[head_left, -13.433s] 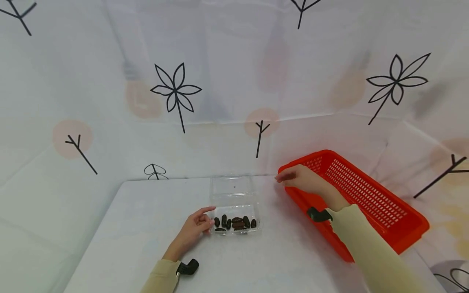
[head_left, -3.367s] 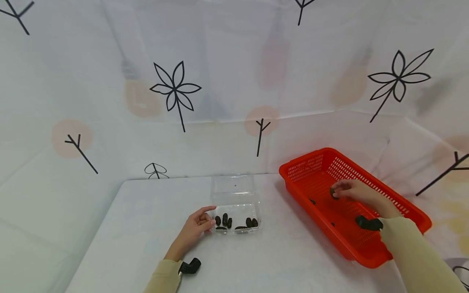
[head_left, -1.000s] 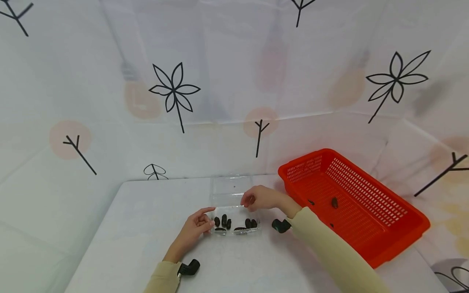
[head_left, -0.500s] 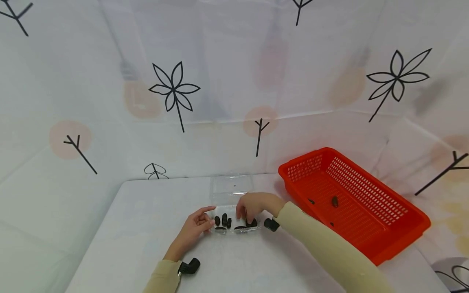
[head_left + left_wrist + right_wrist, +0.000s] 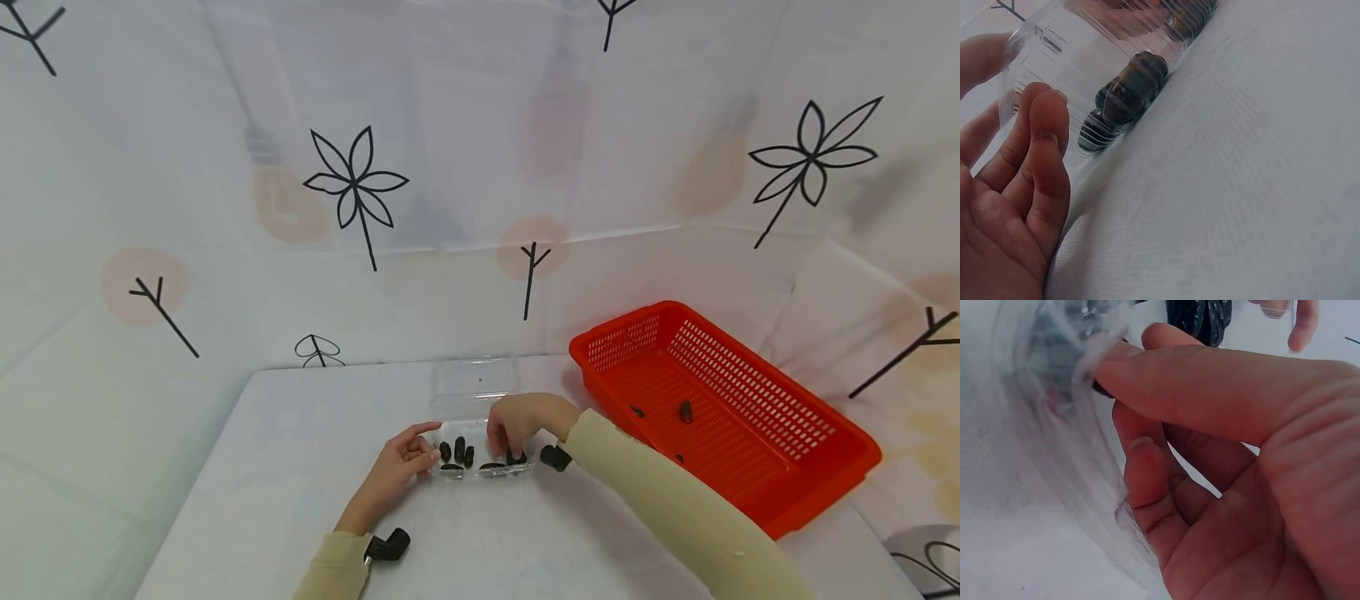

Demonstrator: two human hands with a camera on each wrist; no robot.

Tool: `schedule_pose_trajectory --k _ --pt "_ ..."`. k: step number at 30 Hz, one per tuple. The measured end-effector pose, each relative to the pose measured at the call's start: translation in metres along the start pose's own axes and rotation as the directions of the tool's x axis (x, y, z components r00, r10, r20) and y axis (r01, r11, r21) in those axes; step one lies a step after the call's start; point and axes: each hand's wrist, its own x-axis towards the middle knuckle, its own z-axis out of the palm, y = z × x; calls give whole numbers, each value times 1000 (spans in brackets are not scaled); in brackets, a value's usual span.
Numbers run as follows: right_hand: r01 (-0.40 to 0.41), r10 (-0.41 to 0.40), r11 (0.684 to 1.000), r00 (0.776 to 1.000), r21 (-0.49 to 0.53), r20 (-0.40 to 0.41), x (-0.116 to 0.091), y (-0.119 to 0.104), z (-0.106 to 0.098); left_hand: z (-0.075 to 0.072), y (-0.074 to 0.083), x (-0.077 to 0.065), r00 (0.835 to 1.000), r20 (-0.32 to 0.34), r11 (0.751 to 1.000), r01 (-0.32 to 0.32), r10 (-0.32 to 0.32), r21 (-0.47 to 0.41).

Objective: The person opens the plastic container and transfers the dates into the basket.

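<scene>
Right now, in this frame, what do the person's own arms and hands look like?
Both arms wear long, plain, pale yellow-beige sleeves: left sleeve, right sleeve. A small black device sits at each wrist, left device and right device. The left hand and right hand wear no gloves.

My sleeves [image 5: 667,508] are pale yellow, the basket [image 5: 750,371] red, the container [image 5: 480,435] clear, each small piece [image 5: 460,450] blackish-brown, the surface [image 5: 300,450] white, the backdrop [image 5: 457,100] white with black-outlined flowers and peach circles.
</scene>
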Motion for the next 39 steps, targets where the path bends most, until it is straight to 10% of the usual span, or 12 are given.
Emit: schedule_pose_trajectory --k 16,27,39 --pt "195 -183 976 976 93 -119 -21 11 -18 -2 -1 -1 1000 -4 1000 2 -2 2" --pt "133 -88 980 958 150 -273 -79 49 -21 -1 -6 0 1000 2 1000 -23 23 -3" --pt "124 -42 987 823 107 -566 -160 101 -16 -2 -5 0 1000 -1 1000 -26 26 -9"
